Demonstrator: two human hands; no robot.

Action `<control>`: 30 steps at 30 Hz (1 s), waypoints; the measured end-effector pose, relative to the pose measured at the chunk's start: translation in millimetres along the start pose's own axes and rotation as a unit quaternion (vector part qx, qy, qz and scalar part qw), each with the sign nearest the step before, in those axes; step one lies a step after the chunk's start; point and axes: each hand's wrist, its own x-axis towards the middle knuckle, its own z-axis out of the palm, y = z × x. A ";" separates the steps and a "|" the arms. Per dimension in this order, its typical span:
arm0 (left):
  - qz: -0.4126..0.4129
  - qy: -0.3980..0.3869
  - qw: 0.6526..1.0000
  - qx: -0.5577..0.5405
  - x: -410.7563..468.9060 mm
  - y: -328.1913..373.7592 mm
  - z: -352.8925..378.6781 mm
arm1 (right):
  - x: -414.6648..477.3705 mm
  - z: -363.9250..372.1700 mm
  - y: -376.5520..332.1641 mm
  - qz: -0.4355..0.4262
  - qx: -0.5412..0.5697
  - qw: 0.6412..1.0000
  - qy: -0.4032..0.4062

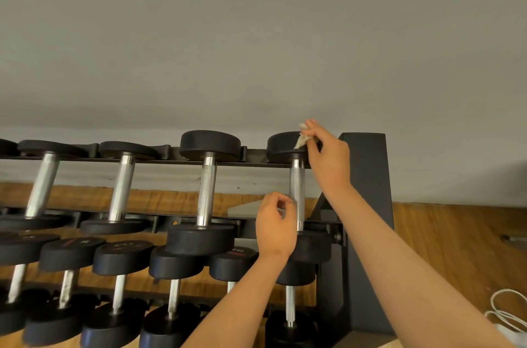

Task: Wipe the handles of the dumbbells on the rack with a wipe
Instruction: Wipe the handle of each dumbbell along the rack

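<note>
A black rack [368, 176] holds two rows of black dumbbells with silver knurled handles. My right hand [328, 156] pinches a small crumpled white wipe [301, 139] over the far head of the rightmost top-row dumbbell [285, 145]. Its handle [297, 185] runs down toward me. My left hand [275, 229] hovers with loosely curled fingers just left of that handle's near end, holding nothing; whether it touches the handle I cannot tell. The neighbouring top-row dumbbell [206, 191] lies to the left.
More dumbbells [119, 185] fill the top row leftward, and a lower row [174, 290] sits beneath my arms. A grey wall rises behind the rack. Wooden floor [456, 248] extends right, with a white cable [504, 313] at the lower right.
</note>
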 end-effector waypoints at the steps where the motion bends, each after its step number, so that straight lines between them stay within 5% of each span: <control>1: 0.000 0.002 1.000 -0.001 -0.1 0.2 0.2 | -4.3 0.6 -1.5 -0.014 -0.024 1.000 0.001; 13: -0.006 -0.005 1.000 0.003 1.0 -1.9 1.9 | -6.4 21.4 -20.7 -0.117 -0.127 0.983 -0.069; 20: -0.038 0.008 0.999 -0.009 20.1 22.1 -18.0 | -3.7 8.9 -48.3 -0.125 -0.192 0.953 -0.197; 30: 0.131 0.101 0.975 0.148 90.0 126.1 -147.7 | 40.7 -3.0 -178.9 -0.258 -0.223 0.928 -0.151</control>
